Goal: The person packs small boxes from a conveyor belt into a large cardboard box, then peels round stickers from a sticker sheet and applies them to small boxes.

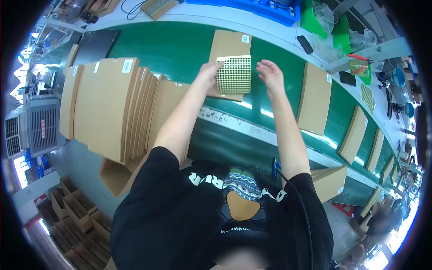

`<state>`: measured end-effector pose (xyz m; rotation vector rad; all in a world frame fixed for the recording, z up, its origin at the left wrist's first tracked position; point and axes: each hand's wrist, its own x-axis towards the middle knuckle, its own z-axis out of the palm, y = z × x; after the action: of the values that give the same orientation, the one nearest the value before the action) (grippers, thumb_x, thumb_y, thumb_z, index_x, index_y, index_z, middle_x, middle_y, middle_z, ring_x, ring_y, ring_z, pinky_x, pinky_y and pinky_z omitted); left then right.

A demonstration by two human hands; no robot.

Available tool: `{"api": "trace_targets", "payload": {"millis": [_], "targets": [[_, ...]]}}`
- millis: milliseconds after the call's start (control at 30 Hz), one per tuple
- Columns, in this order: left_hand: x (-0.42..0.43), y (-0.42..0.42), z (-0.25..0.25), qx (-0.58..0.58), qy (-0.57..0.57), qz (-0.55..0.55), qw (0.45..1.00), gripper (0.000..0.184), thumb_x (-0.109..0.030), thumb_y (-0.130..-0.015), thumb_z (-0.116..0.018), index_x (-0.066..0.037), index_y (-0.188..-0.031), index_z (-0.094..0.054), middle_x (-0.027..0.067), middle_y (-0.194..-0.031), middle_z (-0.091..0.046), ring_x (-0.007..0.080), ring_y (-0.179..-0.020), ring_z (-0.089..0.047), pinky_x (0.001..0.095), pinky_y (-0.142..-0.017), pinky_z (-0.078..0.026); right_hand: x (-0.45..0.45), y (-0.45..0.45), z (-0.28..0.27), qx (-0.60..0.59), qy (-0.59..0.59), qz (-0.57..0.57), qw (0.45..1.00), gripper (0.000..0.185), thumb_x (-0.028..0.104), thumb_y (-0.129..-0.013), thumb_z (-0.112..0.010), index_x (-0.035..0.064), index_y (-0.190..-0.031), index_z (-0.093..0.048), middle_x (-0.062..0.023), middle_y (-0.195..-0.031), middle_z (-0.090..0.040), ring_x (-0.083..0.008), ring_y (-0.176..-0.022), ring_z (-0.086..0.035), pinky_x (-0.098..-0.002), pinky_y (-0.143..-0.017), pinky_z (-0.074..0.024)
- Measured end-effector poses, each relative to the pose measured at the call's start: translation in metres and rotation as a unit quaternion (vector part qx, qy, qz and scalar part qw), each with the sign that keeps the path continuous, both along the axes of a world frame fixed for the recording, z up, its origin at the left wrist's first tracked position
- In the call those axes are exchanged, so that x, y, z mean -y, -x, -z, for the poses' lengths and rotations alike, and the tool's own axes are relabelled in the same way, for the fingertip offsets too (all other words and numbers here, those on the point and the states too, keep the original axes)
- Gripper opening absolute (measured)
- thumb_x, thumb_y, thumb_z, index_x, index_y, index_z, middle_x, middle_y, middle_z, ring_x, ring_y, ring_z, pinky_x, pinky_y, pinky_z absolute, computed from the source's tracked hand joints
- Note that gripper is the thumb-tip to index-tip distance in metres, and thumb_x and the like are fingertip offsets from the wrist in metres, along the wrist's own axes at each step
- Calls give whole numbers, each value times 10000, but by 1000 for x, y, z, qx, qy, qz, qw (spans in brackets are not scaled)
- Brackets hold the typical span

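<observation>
My left hand (208, 75) is closed on the left edge of a sheet of small round stickers (234, 75), pale yellow-green with rows of dark dots. The sheet is held over a flat cardboard box (231, 42) with a white barcode label at its top right corner. To the right of the sheet, my right hand (271, 75) is raised and apart from it, its fingers partly curled and loosely spread. Whether a tiny sticker sits on a fingertip is too small to tell.
The green conveyor belt (171, 45) carries more flat boxes, including a labelled box (316, 96) on the right. A stack of cardboard boxes (101, 105) stands at left. Along the far worktop are a blue bin (270, 11), a black phone (304, 44) and another sticker sheet (367, 96).
</observation>
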<state>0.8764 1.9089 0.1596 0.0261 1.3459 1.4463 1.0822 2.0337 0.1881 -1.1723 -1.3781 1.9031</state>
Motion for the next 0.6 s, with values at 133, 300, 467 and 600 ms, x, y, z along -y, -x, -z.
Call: {"api": "trace_targets", "payload": {"millis": [133, 300, 467, 600], "targets": [[-46, 43, 42, -494, 240, 12, 836, 293, -265, -839, -705, 4, -953, -692, 113, -875, -699, 246, -811, -670, 391, -759, -523, -27, 51, 55, 16, -9, 52, 998, 449, 74, -894, -598, 14, -1319, -468, -160, -1239, -603, -209, -1107, -577, -321, -935, -442], [-79, 84, 128, -365, 134, -41, 920, 247, -242, -795, -741, -21, -904, -726, 92, -819, -706, 179, -750, -660, 359, -728, -524, -42, 98, 68, -4, 36, 46, 998, 643, 74, -899, -558, 24, -1462, -251, -224, -1404, -440, -289, -1241, -477, -368, -1054, -362], [-73, 55, 43, -145, 55, -58, 986, 220, -99, -871, -671, 55, -1024, -641, 119, -890, -684, 183, -798, -659, 325, -676, -531, -30, 99, 58, -27, 47, 20, 998, 681, 33, -897, -504, -32, -1468, -138, -241, -1416, -425, -299, -1248, -478, -377, -1017, -408], [-61, 37, 2, -168, -27, 26, 985, 239, -113, -871, -691, 53, -1033, -634, 104, -919, -674, 161, -821, -642, 297, -706, -517, -13, 62, 14, -75, 15, 84, 993, 666, 62, -921, -537, -10, -1467, -163, -228, -1408, -442, -292, -1252, -474, -378, -1031, -396]]}}
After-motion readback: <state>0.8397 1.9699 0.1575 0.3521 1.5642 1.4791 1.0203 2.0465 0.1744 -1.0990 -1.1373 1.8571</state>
